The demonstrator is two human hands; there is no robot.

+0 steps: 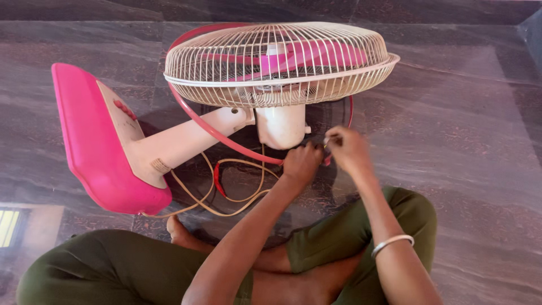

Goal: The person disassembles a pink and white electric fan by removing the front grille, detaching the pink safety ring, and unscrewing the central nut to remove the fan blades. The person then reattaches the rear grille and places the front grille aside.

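A pink-and-cream table fan (226, 101) lies tipped on the stone floor (468, 141). Just below its motor housing (280, 125), the left hand (302, 164) curls closed on the pink guard ring (203, 127), while the right hand (347, 149) pinches something small. A looped cream power cord (226, 195) lies between the fan and the crossed legs (339, 237).

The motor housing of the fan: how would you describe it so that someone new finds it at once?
Start at the big cream wire cage of the table fan lying on the floor. Directly below the cage sits the motor housing, just above the left hand and the right hand. It is a smooth cream block, unlike the pink base.
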